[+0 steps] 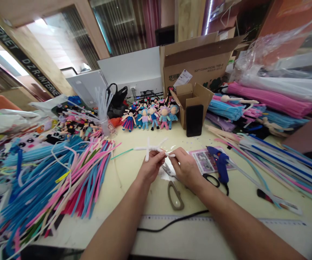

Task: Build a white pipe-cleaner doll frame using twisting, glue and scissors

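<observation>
We've got a fuzzy white pipe-cleaner figure [152, 148], cross-shaped with stubby limbs, above the pale table [134, 180]. Our left hand [150, 167] and right hand [184, 167] both pinch it, fingers curled tight, forearms angled inward.

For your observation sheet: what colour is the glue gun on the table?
Blue; the glue gun shows best in the head view.

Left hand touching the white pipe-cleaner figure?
Touching. Head view: left hand fingertips pinch the white figure; right hand holds its other end.
</observation>
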`<move>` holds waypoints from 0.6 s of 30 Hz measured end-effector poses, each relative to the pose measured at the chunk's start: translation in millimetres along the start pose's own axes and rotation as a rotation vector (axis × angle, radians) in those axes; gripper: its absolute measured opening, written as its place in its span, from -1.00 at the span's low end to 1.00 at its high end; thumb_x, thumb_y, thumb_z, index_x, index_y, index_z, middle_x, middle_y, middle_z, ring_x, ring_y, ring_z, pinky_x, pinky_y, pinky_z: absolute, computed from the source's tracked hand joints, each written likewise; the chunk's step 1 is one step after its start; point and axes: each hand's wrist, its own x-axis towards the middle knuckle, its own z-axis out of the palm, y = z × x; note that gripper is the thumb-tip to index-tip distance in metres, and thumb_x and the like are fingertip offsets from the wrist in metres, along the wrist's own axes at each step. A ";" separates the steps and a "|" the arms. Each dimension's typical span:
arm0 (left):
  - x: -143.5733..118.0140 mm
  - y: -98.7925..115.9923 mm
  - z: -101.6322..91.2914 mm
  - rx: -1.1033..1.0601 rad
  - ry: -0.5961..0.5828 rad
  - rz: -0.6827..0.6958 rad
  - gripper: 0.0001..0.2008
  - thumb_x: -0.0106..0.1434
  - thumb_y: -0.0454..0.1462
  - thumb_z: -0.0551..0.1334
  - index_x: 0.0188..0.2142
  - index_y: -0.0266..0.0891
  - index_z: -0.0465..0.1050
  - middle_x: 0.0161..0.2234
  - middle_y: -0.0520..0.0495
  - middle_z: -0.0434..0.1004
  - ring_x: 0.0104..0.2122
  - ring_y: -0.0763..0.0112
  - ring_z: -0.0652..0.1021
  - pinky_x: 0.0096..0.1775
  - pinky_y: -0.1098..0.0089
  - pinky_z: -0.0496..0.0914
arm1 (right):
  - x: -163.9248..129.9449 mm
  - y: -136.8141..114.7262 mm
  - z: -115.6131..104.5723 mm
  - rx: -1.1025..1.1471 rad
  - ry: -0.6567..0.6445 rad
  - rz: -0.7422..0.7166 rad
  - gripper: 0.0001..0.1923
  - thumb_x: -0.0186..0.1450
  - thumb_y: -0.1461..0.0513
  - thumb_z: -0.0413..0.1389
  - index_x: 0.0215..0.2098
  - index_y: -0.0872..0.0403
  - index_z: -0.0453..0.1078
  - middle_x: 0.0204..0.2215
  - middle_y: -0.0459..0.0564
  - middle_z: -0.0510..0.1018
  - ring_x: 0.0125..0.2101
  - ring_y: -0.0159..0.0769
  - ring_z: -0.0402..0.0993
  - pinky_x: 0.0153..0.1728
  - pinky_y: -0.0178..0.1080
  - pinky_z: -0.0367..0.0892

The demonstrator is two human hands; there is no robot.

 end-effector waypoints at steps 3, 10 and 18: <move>-0.6 0.4 -1.4 0.025 -0.043 0.047 -0.83 -0.05 -0.26 0.39 -0.47 -0.30 0.50 -0.57 0.05 0.41 -0.55 0.63 0.34 -0.47 0.55 0.23 | 1.9 -0.1 0.3 0.145 0.011 0.132 -0.84 0.32 0.23 -0.05 -0.42 0.07 0.26 -0.44 -0.04 0.39 -0.38 -0.30 0.30 -0.34 -0.25 0.19; -2.6 2.7 -1.7 0.065 -0.057 0.095 -0.85 -0.03 -0.25 0.38 -0.46 -0.27 0.49 -0.53 0.06 0.39 -0.52 0.60 0.34 -0.41 0.51 0.24 | 6.6 -1.8 0.4 0.664 -0.124 0.547 -0.74 0.23 0.10 0.01 -0.54 0.06 0.20 -0.68 -0.18 0.29 -0.61 -0.42 0.20 -0.54 -0.32 0.11; -5.9 -0.6 3.4 0.017 -0.060 -0.008 -0.79 -0.01 -0.20 0.37 -0.44 -0.26 0.44 -0.54 0.08 0.36 -0.55 0.61 0.33 -0.45 0.52 0.23 | 7.3 -4.6 1.6 0.904 -0.050 0.583 -0.71 0.16 0.09 0.08 -0.57 0.04 0.12 -0.70 -0.24 0.20 -0.65 -0.46 0.09 -0.58 -0.34 0.02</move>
